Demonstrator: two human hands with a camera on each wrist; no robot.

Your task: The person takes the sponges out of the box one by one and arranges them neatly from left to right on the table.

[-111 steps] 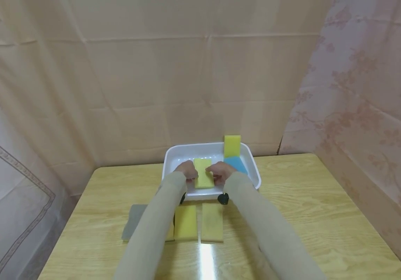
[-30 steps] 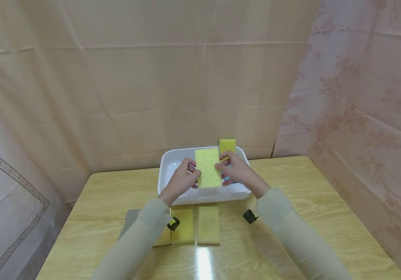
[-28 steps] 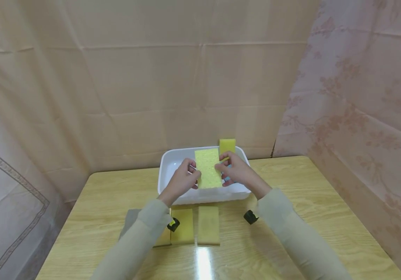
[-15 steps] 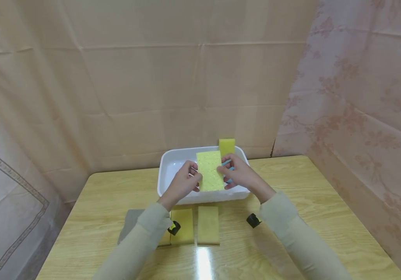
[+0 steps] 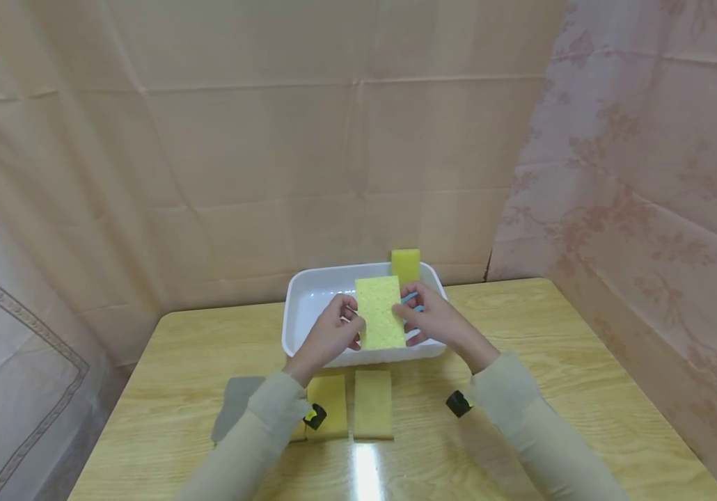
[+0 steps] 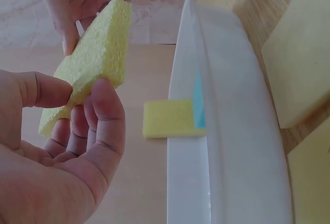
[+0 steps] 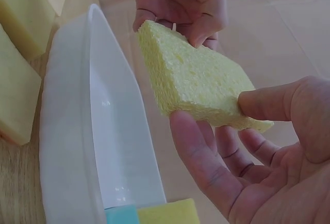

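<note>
Both hands hold one yellow sponge (image 5: 380,314) upright above the near rim of a white tray (image 5: 298,306). My left hand (image 5: 347,328) pinches its left edge between thumb and fingers, and the left wrist view shows that grip on the sponge (image 6: 95,62). My right hand (image 5: 413,318) pinches the right edge, thumb on the front face, fingers behind. In the right wrist view the sponge (image 7: 196,80) hangs over the tray (image 7: 67,131). Another yellow sponge (image 5: 405,264) leans on the tray's far right corner, with a blue sponge (image 5: 413,298) just below it, mostly hidden by my right hand.
Two yellow sponges (image 5: 372,403) (image 5: 328,412) lie side by side on the wooden table (image 5: 584,362) in front of the tray. A grey pad (image 5: 233,407) lies to their left, partly under my left sleeve. Cloth curtains close the table's back and right sides.
The sponge lay in the tray under both hands 3.7 s ago and is now lifted. Over the last second both hands have drawn it slightly lower and nearer to me.
</note>
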